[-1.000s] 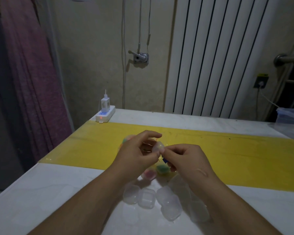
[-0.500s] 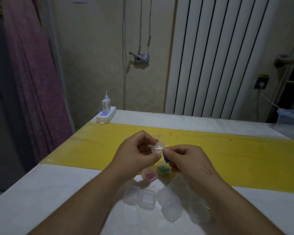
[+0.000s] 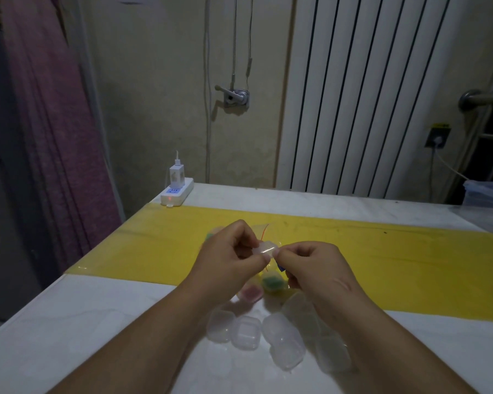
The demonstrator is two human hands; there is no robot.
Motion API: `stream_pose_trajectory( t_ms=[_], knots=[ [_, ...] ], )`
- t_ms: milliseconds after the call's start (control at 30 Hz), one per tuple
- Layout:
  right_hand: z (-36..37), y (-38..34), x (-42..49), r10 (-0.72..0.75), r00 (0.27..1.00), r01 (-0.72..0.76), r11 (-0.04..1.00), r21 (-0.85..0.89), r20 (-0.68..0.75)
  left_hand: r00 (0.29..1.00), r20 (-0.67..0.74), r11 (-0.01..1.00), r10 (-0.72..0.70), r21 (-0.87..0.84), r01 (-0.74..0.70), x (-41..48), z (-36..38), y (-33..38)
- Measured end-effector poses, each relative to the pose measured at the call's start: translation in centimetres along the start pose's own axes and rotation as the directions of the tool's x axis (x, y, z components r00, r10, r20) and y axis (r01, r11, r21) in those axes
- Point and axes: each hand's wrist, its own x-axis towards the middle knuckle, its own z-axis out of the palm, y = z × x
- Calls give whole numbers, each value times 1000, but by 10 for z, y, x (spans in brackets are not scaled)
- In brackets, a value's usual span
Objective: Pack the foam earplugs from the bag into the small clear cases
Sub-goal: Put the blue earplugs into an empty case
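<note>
Power strip (image 3: 177,191) sits far left on the table (image 3: 69,322). Over the yellow strip (image 3: 396,265), the left hand (image 3: 228,251) and right hand (image 3: 310,268) pinch opposite ends of one clear case (image 3: 265,248), its long axis running left to right. Directly beneath lies the bag (image 3: 272,282), with the empty cases (image 3: 245,332) clustered nearer.

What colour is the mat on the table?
The mat is yellow; the head view shows it.

A white power strip (image 3: 177,193) sits near a radiator (image 3: 367,95).
</note>
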Motion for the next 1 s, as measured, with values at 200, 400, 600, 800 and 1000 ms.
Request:
stream_pose_trajectory(
  t_ms=[200,400,600,800,1000],
  knots=[
    [2,-1,2,51,999,-51,997,55,-7,996,-22,965,92,248,-84,-2,6,4],
    [3,0,3,113,994,-113,986,120,10,993,-17,951,121,289,-111,-4,9,6],
    [-1,2,6,54,998,-50,993,110,-37,993,-117,999,14,32,-10,-1,5,16],
    [-5,2,4,-8,1000,11,986,165,-21,979,54,963,-197,-177,203,-1,-2,11],
    [-8,-1,1,-90,995,94,991,90,-49,973,92,947,-211,-229,227,0,-4,10]
  ],
)
